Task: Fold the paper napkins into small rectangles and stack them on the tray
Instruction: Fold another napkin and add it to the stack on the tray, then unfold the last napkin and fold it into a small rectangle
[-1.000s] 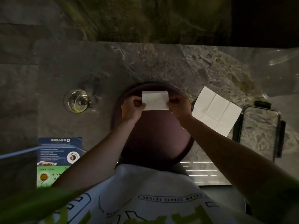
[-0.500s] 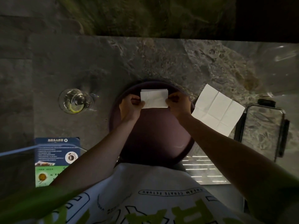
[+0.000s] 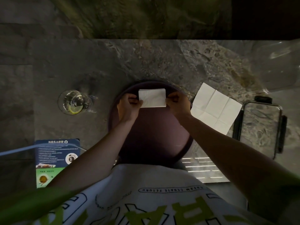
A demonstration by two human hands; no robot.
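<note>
A round dark purple tray point(image 3: 152, 137) lies in front of me on the stone table. At its far rim sits a white folded napkin point(image 3: 152, 98), a small rectangle that looks like more than one layer. My left hand point(image 3: 129, 106) pinches its left end and my right hand point(image 3: 177, 104) pinches its right end. An unfolded white napkin point(image 3: 215, 109) with crease lines lies flat on the table just right of the tray.
A glass point(image 3: 75, 102) with a lemon slice stands left of the tray. A blue and green leaflet point(image 3: 55, 159) lies at the near left. A phone in a stand point(image 3: 259, 127) sits at the right. A green leaf blurs the bottom left corner.
Both hands and the folded napkin stay at the tray's far rim; the napkin has settled slightly lower. The head camera has shifted a little.
</note>
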